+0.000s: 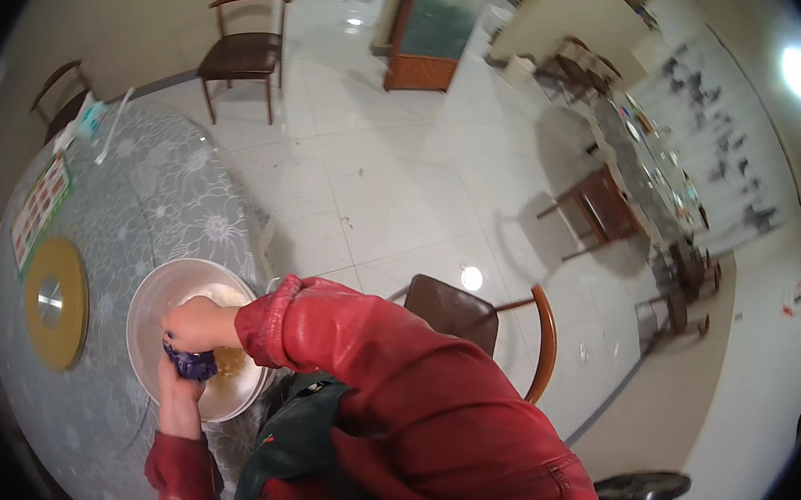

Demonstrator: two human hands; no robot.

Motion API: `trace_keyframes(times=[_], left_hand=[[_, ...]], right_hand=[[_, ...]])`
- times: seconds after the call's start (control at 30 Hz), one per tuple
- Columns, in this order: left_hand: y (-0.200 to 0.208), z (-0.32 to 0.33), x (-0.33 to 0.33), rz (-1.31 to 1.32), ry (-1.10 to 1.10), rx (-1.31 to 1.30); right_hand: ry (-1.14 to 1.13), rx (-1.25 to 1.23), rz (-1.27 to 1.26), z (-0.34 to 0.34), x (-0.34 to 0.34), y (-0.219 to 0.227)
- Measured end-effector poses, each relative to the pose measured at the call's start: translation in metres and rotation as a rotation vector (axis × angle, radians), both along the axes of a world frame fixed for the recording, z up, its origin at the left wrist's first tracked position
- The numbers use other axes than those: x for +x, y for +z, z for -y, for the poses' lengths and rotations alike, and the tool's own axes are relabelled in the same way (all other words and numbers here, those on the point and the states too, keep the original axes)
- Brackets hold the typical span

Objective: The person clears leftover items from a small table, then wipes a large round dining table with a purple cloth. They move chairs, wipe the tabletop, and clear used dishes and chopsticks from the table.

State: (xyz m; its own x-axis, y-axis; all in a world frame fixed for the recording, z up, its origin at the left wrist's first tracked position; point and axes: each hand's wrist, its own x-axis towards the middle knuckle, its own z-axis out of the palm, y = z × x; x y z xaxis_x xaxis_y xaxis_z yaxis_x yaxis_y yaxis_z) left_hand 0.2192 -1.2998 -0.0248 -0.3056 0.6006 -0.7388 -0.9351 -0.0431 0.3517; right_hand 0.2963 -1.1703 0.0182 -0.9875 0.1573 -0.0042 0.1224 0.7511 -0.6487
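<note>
A dark purple cloth [191, 362] is bunched up between my two hands, over a white bucket [141, 308]. From above, my right hand [199, 324] is closed on the upper part of the cloth. Below it, my left hand [180, 396] grips the cloth's lower side. Behind the hands, pale foam and yellowish liquid [231, 361] show inside the bucket. Some fingertips are hidden by the cloth and by the hands themselves. Red sleeves cover both my forearms.
The bucket stands at the edge of a round table [174, 168] with a grey floral cover. A yellow turntable ring [79, 308] and a printed card [40, 209] lie to the left. A brown chair [452, 316] stands close on the right; another table [633, 156] is farther off.
</note>
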Motion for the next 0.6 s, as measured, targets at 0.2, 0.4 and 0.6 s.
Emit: trace_keyframes(times=[0.2,0.4,0.6], left_hand=[[-0.009,0.021,-0.027,0.018,-0.034,0.059],[-0.024,0.030,-0.033,-0.015,-0.184,-0.057],[-0.037,0.030,-0.031,0.033,-0.078,-0.181]], right_hand=[[0.198,-0.573,0.308,-0.006,-0.013,-0.022],[0.188,0.355,0.721,0.034,-0.055,-0.127],[-0.008,0.230,0.642,0.030,-0.055,-0.127]])
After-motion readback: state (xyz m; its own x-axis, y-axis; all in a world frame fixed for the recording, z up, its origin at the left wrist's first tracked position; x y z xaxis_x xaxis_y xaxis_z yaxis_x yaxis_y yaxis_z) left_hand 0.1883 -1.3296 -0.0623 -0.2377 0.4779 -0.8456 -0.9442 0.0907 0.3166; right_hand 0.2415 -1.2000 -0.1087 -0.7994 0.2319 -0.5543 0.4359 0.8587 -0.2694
